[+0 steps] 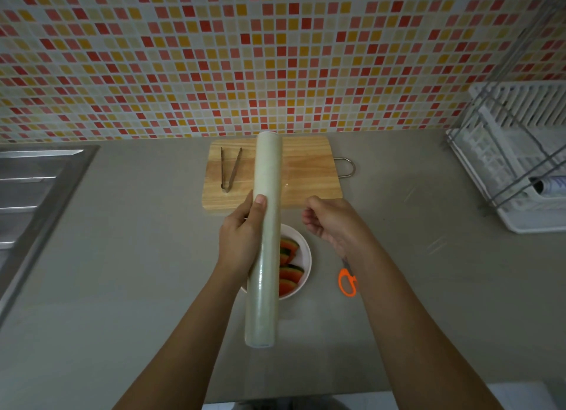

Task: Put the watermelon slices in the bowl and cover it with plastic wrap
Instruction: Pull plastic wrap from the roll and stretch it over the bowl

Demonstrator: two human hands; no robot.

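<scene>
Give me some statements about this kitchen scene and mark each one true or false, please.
1. The left hand grips the plastic wrap roll. True.
2. The watermelon slices lie on the cutting board. False: they are in the white bowl.
3. The tongs lie on the cutting board. True.
4. The scissors have blue handles. False: orange.
5. The right hand holds the scissors. False: they lie on the counter; it seems to pinch the pulled-out film.
</scene>
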